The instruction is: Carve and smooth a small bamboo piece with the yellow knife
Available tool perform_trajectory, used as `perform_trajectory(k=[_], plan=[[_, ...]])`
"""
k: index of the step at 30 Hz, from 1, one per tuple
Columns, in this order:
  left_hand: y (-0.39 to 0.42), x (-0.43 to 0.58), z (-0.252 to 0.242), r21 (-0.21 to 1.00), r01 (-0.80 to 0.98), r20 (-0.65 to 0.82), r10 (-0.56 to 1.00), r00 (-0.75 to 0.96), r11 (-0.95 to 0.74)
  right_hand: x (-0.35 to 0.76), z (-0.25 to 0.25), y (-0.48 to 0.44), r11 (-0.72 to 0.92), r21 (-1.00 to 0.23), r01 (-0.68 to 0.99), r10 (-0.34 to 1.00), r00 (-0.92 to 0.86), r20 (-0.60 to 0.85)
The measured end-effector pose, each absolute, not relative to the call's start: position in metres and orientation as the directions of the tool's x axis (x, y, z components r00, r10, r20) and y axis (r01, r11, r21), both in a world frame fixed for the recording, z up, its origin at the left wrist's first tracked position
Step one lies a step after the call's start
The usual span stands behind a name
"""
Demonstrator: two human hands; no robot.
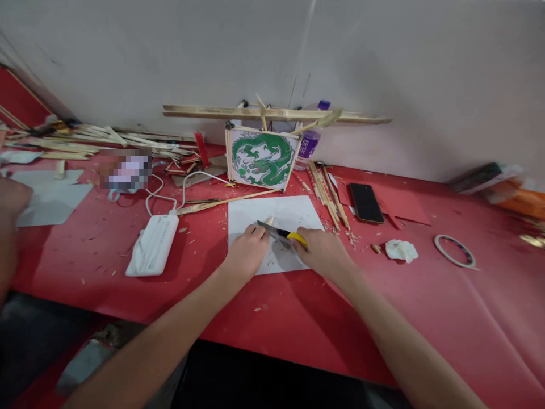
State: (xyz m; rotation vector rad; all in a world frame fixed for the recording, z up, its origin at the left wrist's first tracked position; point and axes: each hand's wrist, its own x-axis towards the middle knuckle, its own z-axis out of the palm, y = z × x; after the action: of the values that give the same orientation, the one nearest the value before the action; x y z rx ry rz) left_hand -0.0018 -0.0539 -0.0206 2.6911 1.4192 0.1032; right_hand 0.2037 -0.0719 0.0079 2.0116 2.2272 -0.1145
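My right hand point(323, 253) is closed around a yellow utility knife point(283, 233), its blade pointing left. My left hand point(247, 250) is closed on a short bamboo stick point(268, 220) whose pale tip pokes out just above the blade. Both hands rest over a white paper sheet point(276, 213) on the red table point(276, 318). Behind the sheet stands a small bamboo-framed panel with a green dragon picture point(261, 158).
A white power bank point(153, 244) with cable lies left of the sheet. A black phone point(366, 203), bamboo strips point(326, 190), a crumpled tissue point(401, 250) and a tape ring point(454, 251) lie to the right. Long bamboo sticks point(85, 142) pile at back left. Another person's hand point(11, 227) shows at the left edge.
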Motion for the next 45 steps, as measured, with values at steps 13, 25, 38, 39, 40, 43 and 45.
perform_trajectory(k=[13, 25, 38, 39, 40, 43, 45], plan=[[-0.037, -0.015, -0.023, 0.395, 0.804, 0.237, 0.895, 0.378, -0.444, 0.214, 0.002, -0.084, 0.092, -0.048, 0.995, 0.991, -0.096, -0.092], [-0.042, -0.017, -0.015, 0.340, 0.879, 0.109, 0.942, 0.318, -0.336, 0.212, 0.005, -0.086, 0.047, -0.075, 0.996, 0.999, -0.045, 0.029], [-0.038, -0.019, -0.022, 0.496, 0.841, 0.068, 0.975, 0.212, -0.218, 0.212, -0.006, -0.086, 0.093, -0.196, 0.976, 0.994, -0.079, 0.081], [-0.039, -0.019, -0.021, 0.508, 0.833, 0.081, 0.975, 0.207, -0.219, 0.212, -0.006, -0.087, 0.095, -0.202, 0.975, 0.993, -0.079, 0.085], [-0.040, -0.019, -0.021, 0.521, 0.824, 0.096, 0.975, 0.202, -0.222, 0.212, -0.006, -0.088, 0.098, -0.209, 0.973, 0.993, -0.081, 0.089], [-0.042, -0.019, -0.017, 0.564, 0.792, 0.140, 0.972, 0.187, -0.233, 0.213, -0.005, -0.091, 0.110, -0.234, 0.966, 0.991, -0.088, 0.101], [-0.041, -0.019, -0.015, 0.600, 0.763, 0.150, 0.971, 0.187, -0.240, 0.214, -0.004, -0.093, 0.123, -0.256, 0.959, 0.989, -0.097, 0.113]])
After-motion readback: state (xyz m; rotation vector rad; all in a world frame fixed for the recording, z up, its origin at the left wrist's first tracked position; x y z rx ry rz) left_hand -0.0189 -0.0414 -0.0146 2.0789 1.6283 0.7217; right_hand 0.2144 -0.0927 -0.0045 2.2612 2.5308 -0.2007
